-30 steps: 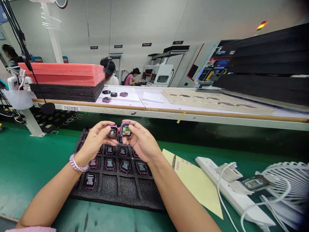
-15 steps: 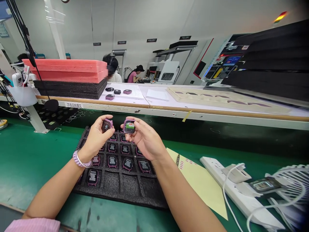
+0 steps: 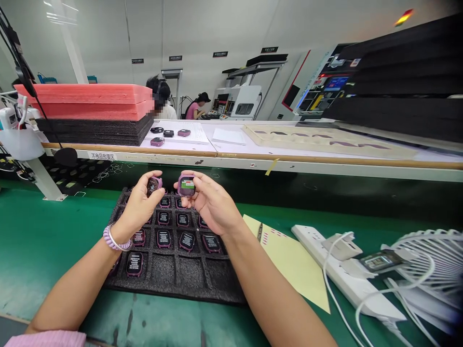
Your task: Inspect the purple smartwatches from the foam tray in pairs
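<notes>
Above a black foam tray (image 3: 162,272), each of my hands pinches a purple-rimmed smartwatch body without a strap. My left hand (image 3: 139,205) is closed on one smartwatch (image 3: 153,186), its dark screen showing faint marks. Close beside it, apart by a small gap, my right hand (image 3: 211,200) grips another smartwatch (image 3: 187,186) with a green, white and red picture on its screen. Below them, several similar watches with white text on their screens, such as this watch (image 3: 135,263), lie in the tray's compartments. My hands cover part of the tray's far rows.
Right of the tray lie a yellow sheet (image 3: 289,267), a white power strip (image 3: 347,270) with cables, and a small white fan (image 3: 430,260). A raised shelf (image 3: 231,156) holds pink foam (image 3: 90,101), several watches and a beige tray (image 3: 325,142). Two people sit beyond.
The whole view has shifted slightly, so the scene sits a little further left. Both hands keep hold of their smartwatches in nearly the same pose.
</notes>
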### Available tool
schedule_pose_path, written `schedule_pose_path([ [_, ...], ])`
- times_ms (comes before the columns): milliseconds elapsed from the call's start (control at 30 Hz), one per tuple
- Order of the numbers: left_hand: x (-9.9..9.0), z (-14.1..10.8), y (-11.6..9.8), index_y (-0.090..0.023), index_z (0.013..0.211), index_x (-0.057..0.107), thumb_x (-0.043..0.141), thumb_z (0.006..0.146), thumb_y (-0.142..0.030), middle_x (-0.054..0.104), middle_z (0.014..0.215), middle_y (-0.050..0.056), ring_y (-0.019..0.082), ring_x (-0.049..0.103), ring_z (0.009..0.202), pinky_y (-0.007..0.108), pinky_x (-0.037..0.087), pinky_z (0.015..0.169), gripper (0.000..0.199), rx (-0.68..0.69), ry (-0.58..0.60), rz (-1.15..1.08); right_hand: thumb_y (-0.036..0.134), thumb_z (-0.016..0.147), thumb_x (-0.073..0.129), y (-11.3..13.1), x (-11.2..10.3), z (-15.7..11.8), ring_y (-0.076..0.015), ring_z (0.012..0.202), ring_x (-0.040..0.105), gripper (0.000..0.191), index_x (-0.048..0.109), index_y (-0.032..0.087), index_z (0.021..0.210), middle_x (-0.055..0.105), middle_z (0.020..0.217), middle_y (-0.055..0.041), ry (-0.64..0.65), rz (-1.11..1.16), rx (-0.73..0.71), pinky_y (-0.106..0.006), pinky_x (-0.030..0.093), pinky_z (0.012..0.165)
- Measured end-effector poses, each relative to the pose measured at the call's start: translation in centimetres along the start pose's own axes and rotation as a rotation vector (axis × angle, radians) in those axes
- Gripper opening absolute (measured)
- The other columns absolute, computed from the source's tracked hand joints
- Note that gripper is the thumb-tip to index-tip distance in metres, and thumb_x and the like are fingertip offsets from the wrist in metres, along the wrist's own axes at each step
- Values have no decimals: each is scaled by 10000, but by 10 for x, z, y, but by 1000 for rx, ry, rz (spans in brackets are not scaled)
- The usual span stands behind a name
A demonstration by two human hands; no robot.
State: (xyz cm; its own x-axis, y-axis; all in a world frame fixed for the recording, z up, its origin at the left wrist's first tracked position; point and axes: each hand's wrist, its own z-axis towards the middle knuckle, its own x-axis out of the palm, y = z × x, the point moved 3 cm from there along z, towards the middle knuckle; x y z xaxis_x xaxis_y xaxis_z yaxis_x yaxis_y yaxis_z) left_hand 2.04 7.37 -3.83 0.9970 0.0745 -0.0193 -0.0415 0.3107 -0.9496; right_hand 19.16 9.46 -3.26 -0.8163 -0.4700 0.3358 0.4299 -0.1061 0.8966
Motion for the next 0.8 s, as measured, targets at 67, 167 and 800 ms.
schedule_pose_path([
  [67, 0, 0, 0, -189, 1317, 562, 627, 854, -237, 548, 947, 5, 77, 393, 647, 216, 352, 607, 471, 32, 11, 93, 514, 808, 752, 0, 0, 0, -117, 630, 572, 515, 587, 182, 1165, 682, 961, -55, 9, -1, -7, -258, 430, 607],
  [167, -1, 0, 1, -182, 1331, 553, 630, 852, -260, 557, 996, 22, 81, 409, 670, 218, 365, 618, 491, 68, -11, 135, 523, 808, 757, 0, 0, 0, -112, 627, 574, 529, 585, 179, 1172, 685, 967, -54, 22, 10, -14, -253, 429, 608],
  [800, 1, 0, 0, -190, 1319, 588, 650, 833, -289, 578, 918, 13, 79, 414, 639, 218, 359, 607, 500, 52, 19, 113, 520, 824, 748, -1, 0, -1, -110, 635, 582, 516, 583, 172, 1168, 661, 928, -37, 40, 6, -16, -253, 423, 607],
])
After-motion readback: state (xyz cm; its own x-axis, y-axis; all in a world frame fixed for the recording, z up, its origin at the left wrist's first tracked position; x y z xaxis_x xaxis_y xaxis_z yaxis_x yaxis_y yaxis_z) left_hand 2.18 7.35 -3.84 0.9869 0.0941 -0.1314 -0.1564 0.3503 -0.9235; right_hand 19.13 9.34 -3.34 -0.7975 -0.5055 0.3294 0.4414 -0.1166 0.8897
